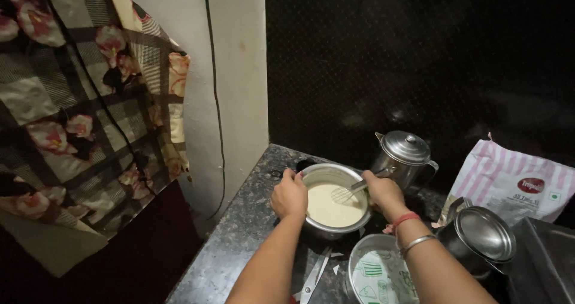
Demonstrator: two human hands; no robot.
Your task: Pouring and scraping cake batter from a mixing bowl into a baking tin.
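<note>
A steel pot [326,173] of pale cream batter [329,207] stands on the dark speckled counter [239,232]. My left hand [289,195] grips the pot's near-left rim. My right hand [383,193] holds the handle of a wire whisk [347,192], whose head dips into the batter. A red thread and a metal bangle circle my right wrist.
A lidded steel jug [405,154] stands behind the pot. A pink-striped white bag [509,181] leans at the right, by a round steel lidded container [482,235]. Scissors [314,277] and a steel bowl with a printed packet [377,271] lie nearer me. A floral cloth [84,112] hangs left.
</note>
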